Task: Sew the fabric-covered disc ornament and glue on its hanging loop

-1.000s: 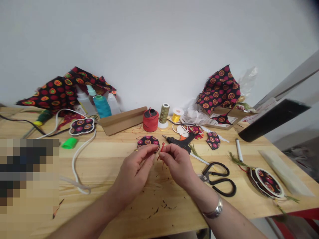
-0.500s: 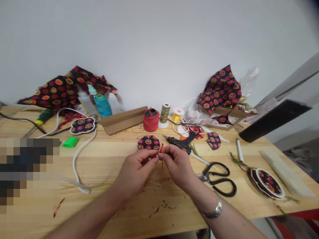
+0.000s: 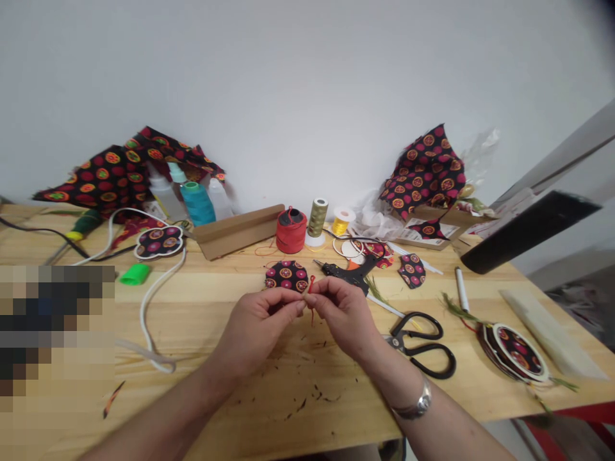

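Observation:
A short red cord point(image 3: 312, 282) is pinched between the fingertips of both hands above the middle of the table; a small loop shows on top and loose ends hang below. My left hand point(image 3: 262, 320) is closed on it from the left, thumb against index finger. From the right, my right hand point(image 3: 342, 314) grips it the same way, its wrist wearing a silver bracelet point(image 3: 416, 402). Just behind the fingers lies a dark patterned fabric piece point(image 3: 287, 275). A black glue gun point(image 3: 353, 274) rests behind my right hand, and black-handled scissors point(image 3: 423, 346) lie right of it.
Spools of red cord point(image 3: 291, 232), olive thread point(image 3: 318, 219) and yellow thread point(image 3: 341, 222) stand at the back beside a cardboard tray point(image 3: 243, 234). A white cord point(image 3: 145, 307) curves across the left. Round fabric-covered pieces point(image 3: 516, 352) and a marker point(image 3: 462, 290) lie right.
Both hands stay in nearly the same place with the red cord between their fingertips. The fingers have shifted slightly, and the loop stands a little higher.

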Demonstrator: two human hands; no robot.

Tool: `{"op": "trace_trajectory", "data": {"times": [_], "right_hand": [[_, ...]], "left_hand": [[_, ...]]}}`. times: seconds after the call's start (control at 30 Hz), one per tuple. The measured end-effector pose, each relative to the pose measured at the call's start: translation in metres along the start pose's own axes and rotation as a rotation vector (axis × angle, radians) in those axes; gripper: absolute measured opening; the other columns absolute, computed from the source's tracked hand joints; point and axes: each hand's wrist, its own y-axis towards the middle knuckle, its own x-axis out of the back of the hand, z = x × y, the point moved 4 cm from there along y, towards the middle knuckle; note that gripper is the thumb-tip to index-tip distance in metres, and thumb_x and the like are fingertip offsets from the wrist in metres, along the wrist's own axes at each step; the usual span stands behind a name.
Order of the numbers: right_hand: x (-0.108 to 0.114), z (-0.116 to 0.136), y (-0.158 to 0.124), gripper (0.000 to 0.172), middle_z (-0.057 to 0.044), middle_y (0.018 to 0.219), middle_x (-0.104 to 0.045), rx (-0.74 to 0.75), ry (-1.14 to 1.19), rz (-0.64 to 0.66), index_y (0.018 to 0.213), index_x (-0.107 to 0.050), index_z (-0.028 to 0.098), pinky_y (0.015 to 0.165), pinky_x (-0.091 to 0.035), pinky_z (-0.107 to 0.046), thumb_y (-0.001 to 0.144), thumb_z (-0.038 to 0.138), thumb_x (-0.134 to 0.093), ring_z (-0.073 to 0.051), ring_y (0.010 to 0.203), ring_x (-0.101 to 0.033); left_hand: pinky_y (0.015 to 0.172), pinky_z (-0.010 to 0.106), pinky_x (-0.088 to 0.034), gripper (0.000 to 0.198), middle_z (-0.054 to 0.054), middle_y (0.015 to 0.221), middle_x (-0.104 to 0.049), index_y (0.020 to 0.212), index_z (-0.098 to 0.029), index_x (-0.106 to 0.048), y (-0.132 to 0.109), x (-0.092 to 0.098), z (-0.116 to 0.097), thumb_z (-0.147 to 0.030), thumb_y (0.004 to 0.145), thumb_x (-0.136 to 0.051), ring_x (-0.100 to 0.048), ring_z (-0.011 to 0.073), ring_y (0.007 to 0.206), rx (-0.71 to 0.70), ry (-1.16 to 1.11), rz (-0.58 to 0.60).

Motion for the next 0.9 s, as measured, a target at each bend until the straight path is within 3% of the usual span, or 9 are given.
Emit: {"op": "trace_trajectory", "data": {"times": [0.5,0.77,0.9], "right_hand": [[-0.0027,0.0036,-0.0006,0.014,0.003,0.061,-0.052,-0.115,0.138,0.038,0.068,-0.057,0.016,0.051,-0.033,-0.021,0.069,0.029,-0.062,-0.008,0.054,-0.04],[-0.0019,0.0012,0.0006,0.025,0.001,0.062,-0.053,-0.101,0.12,0.115,0.072,-0.059,0.015,0.048,-0.032,-0.02,0.081,0.036,-0.051,-0.008,0.051,-0.039],[0.0035,0.0045,0.0004,0.017,0.001,0.065,-0.059,-0.086,-0.026,0.135,0.076,-0.065,0.015,0.055,-0.037,-0.021,0.079,0.027,-0.054,-0.009,0.056,-0.046]], "left_hand": [[0.054,0.021,-0.034,0.015,-0.004,0.059,-0.059,0.071,-0.018,-0.071,0.0014,-0.001,0.0069,-0.031,0.07,-0.063,-0.045,0.0109,0.056,0.122,-0.062,0.056],[0.056,0.021,-0.035,0.014,-0.004,0.059,-0.058,0.064,-0.018,-0.066,0.0026,0.0001,0.0053,-0.03,0.07,-0.062,-0.044,0.0104,0.056,0.115,-0.085,0.043],[0.056,0.02,-0.035,0.015,-0.004,0.059,-0.058,0.063,-0.018,-0.066,0.0032,0.0005,0.0061,-0.03,0.071,-0.062,-0.044,0.0103,0.057,0.1,-0.106,0.033]]}}
